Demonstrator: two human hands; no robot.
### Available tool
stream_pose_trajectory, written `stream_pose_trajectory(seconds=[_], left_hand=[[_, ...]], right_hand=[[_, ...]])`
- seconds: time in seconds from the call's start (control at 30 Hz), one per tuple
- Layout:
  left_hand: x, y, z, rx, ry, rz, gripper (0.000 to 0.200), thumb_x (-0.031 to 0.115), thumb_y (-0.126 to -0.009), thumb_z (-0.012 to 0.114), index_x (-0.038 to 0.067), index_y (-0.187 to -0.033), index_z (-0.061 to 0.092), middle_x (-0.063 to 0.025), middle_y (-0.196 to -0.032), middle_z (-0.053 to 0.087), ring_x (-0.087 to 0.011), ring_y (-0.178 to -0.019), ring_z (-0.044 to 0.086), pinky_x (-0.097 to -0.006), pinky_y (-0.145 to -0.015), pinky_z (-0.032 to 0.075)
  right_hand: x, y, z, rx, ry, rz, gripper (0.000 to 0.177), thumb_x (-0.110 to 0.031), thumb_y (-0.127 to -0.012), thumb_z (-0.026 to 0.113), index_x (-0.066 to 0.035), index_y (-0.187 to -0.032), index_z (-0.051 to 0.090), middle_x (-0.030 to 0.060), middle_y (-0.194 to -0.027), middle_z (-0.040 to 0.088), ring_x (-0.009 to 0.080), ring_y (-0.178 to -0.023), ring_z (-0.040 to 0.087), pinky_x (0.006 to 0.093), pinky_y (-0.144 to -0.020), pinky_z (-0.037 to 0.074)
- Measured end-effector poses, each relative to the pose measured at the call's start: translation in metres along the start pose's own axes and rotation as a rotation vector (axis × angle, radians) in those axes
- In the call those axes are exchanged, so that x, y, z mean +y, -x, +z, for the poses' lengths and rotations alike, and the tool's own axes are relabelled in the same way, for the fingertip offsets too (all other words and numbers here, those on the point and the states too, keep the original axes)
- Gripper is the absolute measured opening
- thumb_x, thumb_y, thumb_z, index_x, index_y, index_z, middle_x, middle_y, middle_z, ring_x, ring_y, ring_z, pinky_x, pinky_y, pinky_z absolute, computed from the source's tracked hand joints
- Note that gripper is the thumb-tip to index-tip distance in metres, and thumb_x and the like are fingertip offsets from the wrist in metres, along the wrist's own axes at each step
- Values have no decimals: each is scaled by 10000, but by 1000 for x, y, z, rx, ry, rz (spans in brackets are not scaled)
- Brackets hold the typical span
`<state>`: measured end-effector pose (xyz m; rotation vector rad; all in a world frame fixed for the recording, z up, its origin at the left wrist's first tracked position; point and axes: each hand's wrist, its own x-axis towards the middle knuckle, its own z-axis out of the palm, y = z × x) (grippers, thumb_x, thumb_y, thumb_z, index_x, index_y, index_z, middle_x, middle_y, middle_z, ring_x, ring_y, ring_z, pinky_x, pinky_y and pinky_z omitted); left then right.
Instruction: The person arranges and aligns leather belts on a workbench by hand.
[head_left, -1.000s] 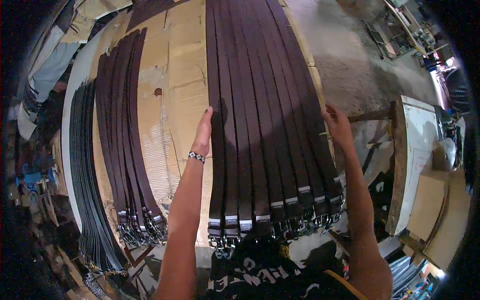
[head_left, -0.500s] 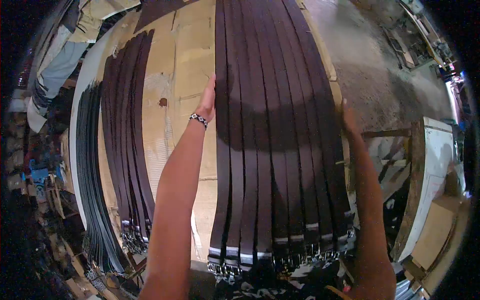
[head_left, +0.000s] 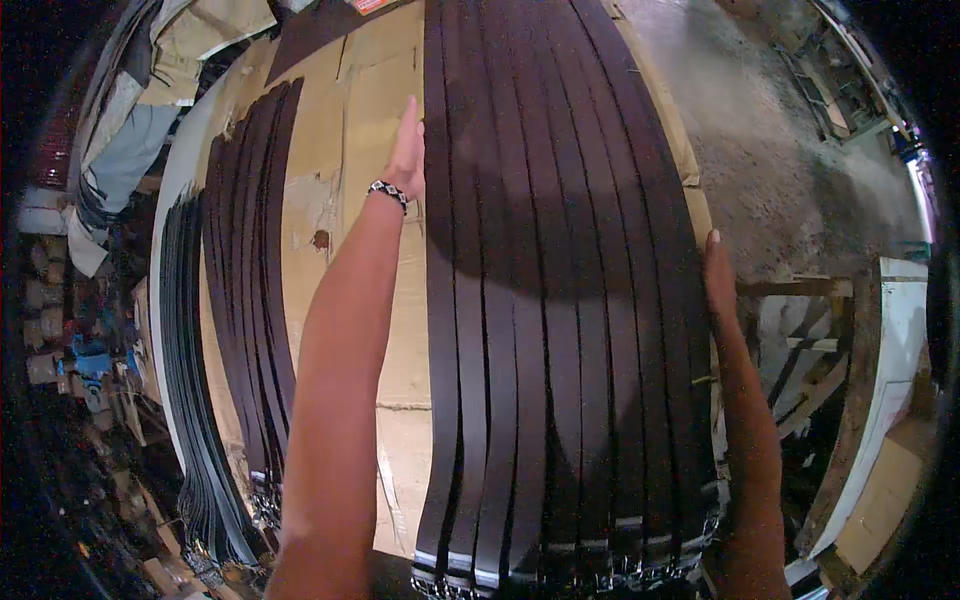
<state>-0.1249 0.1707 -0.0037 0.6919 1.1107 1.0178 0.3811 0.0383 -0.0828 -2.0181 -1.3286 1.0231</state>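
Observation:
A wide row of dark brown belts [head_left: 540, 330] lies side by side on the cardboard, running away from me. Their metal buckles [head_left: 590, 580] hang at the near edge. My left hand [head_left: 406, 155] is held edge-on along the row's left side, fingers stretched out and holding nothing. Along the right side, my right hand [head_left: 718, 275] rests by the outermost belt with its visible fingers extended; part of it is in shadow. Both hands flank the row, level with its middle to far part.
Cardboard [head_left: 345, 210] covers the table. To the left lie a smaller bunch of brown belts [head_left: 245, 240] and a bunch of black belts [head_left: 190, 330]. A wooden frame [head_left: 800, 288] and a cardboard box [head_left: 880, 500] stand at the right, beside the concrete floor [head_left: 750, 150].
My left hand has slid farther up along the row's left edge. The view has shifted, so the buckles appear lower. My right hand stays beside the right edge.

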Motion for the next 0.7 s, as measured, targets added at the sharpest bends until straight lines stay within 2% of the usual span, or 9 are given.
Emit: stream_pose_trajectory(seconds=[0.1,0.3,0.4,0.47,0.53,0.6,0.7], left_hand=[[19,-11,27,-8,-135,27,845,671,-977,265,39,-1538,244,-138,-1547,343,-277,-1432,319,-460,-1163,276],[36,-50,16,-47,-212,54,796,629,-994,297,32,-1519,293,-139,-1552,338,-291,-1404,358,-458,-1153,289],[45,-47,31,11,-279,86,790,617,-984,360,26,-1506,319,-147,-1541,357,-294,-1393,378,-468,-1137,311],[43,-88,6,153,-505,83,823,600,-952,452,-18,-1482,331,-187,-1526,368,-306,-1392,384,-460,-1127,328],[36,-101,-8,266,-768,140,865,581,-919,533,-63,-1459,332,-229,-1515,368,-326,-1395,380,-448,-1127,330],[32,-108,-12,359,-1067,261,913,559,-883,602,-110,-1438,321,-273,-1508,356,-353,-1404,365,-432,-1138,315],[28,-110,-8,395,-1073,379,964,533,-858,650,-152,-1429,281,-313,-1506,328,-390,-1420,325,-400,-1164,268]], right_hand=[[-22,14,-5,-10,35,52,719,-558,-1040,205,-3,-1434,436,247,-1417,490,406,-1316,458,419,-1096,347],[-18,22,-7,37,62,29,683,-526,-1050,222,1,-1401,479,244,-1379,529,384,-1301,484,411,-1083,362],[-36,35,-7,92,50,-15,629,-476,-1063,251,9,-1353,529,235,-1340,565,379,-1261,519,415,-1060,383],[-28,33,-10,56,18,-15,597,-445,-1069,268,13,-1317,559,230,-1315,584,382,-1230,541,421,-1042,397],[-18,34,-4,116,16,-77,568,-425,-1069,290,11,-1304,568,222,-1306,593,381,-1210,552,427,-1032,402],[-16,34,-5,141,49,-78,549,-419,-1066,314,3,-1310,567,215,-1306,595,375,-1213,553,428,-1036,399],[-38,39,-13,142,109,-13,542,-425,-1058,339,-13,-1335,555,210,-1317,592,365,-1240,543,424,-1054,389]])
